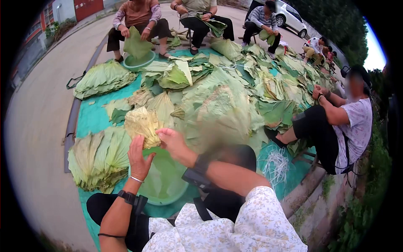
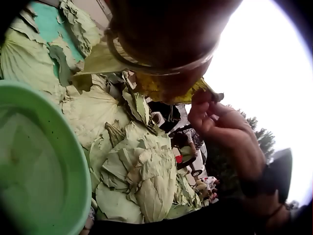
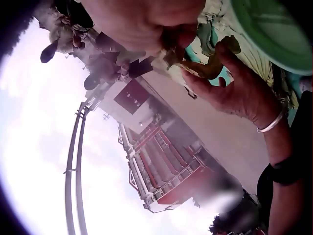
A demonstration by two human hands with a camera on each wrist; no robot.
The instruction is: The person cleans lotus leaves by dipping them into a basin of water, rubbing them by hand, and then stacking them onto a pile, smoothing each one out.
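Observation:
A yellowed, wrinkled dry leaf (image 1: 142, 122) is held up over a green basin (image 1: 185, 185) that contains water. My right hand (image 1: 177, 146) pinches the leaf's edge between thumb and fingertips. In the left wrist view, the right hand (image 2: 230, 128) grips the yellow leaf (image 2: 151, 87) at its end. My left hand (image 1: 139, 160) has its fingers fairly straight against the leaf's near side, the thumb spread apart. From the right wrist view, the left hand (image 3: 239, 95) supports the curled leaf (image 3: 210, 68) along its fingers. A stack of folded green leaves (image 1: 100, 157) lies left of the basin.
Large piles of leaves (image 1: 218, 105) cover the teal sheet (image 1: 90, 119) ahead. Another leaf stack (image 1: 105, 80) sits farther left. White strings (image 1: 276, 168) lie at the right, near a seated person (image 1: 357, 122). More people sit opposite, one above a second basin (image 1: 138, 63).

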